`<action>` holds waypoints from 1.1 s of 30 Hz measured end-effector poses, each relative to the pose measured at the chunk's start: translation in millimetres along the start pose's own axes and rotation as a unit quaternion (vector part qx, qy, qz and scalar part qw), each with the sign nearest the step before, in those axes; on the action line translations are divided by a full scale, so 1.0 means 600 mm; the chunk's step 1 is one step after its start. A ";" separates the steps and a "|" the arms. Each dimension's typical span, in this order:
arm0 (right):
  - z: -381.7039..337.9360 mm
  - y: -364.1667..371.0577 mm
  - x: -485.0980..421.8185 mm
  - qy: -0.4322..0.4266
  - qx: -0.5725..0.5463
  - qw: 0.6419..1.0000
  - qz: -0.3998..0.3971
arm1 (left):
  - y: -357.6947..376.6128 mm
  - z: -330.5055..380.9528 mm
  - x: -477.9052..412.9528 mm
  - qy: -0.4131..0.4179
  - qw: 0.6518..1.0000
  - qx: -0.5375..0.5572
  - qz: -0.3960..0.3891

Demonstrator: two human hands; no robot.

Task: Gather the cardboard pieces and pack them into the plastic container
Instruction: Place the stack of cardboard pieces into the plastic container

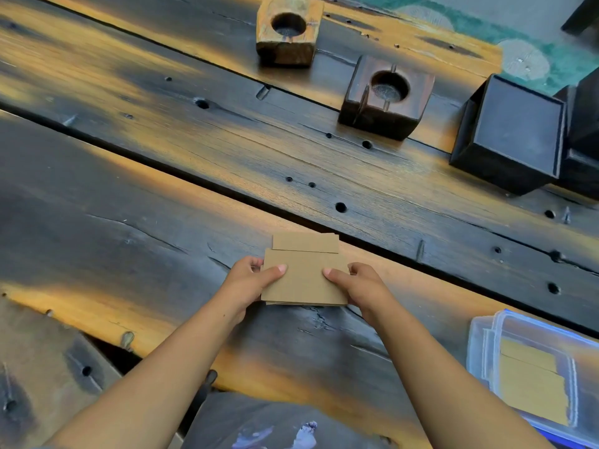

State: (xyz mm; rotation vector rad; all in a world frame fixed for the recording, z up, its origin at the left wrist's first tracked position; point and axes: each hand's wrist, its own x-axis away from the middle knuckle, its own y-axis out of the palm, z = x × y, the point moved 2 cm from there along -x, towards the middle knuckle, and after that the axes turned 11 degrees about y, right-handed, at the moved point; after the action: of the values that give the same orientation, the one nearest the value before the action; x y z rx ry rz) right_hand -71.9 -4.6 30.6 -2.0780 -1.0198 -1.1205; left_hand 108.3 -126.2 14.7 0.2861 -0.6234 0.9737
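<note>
Gripping cardboard stack (304, 277) w/ both hands, left (249, 280) & right (359, 286); no legible writing on plastic container (486, 358).

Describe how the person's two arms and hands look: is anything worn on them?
Both forearms are bare up to the bottom edge of the picture; no sleeve shows. The left hand and the right hand wear no gloves, and no ring, watch or bracelet can be seen. The fingers have short, plain nails. The arms are slim, with no markings visible.
</note>
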 end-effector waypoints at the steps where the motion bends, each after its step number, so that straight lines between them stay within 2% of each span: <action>1: 0.004 -0.002 0.006 -0.010 0.000 1.000 0.006 | 0.000 0.003 0.004 0.013 1.000 -0.011 -0.006; 6: 0.032 -0.025 0.045 -0.043 -0.003 0.998 0.049 | 0.013 0.022 0.045 0.045 0.996 -0.050 -0.055; 11: 0.086 -0.073 0.087 -0.049 -0.009 0.997 0.059 | 0.050 0.006 0.090 0.060 0.991 -0.068 -0.100; 19: 0.174 -0.164 0.132 -0.055 -0.038 0.996 0.056 | 0.137 -0.024 0.166 0.079 0.990 -0.082 -0.089; 33: 0.298 -0.443 0.212 -0.094 -0.119 0.988 0.024 | 0.409 -0.062 0.323 0.112 0.989 -0.062 -0.074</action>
State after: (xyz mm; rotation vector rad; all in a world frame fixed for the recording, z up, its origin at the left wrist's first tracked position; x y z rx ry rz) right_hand -167.5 322.1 83.7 -2.4229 -0.9542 -1.0813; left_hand -4.9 157.0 91.9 0.1083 -0.4485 0.8076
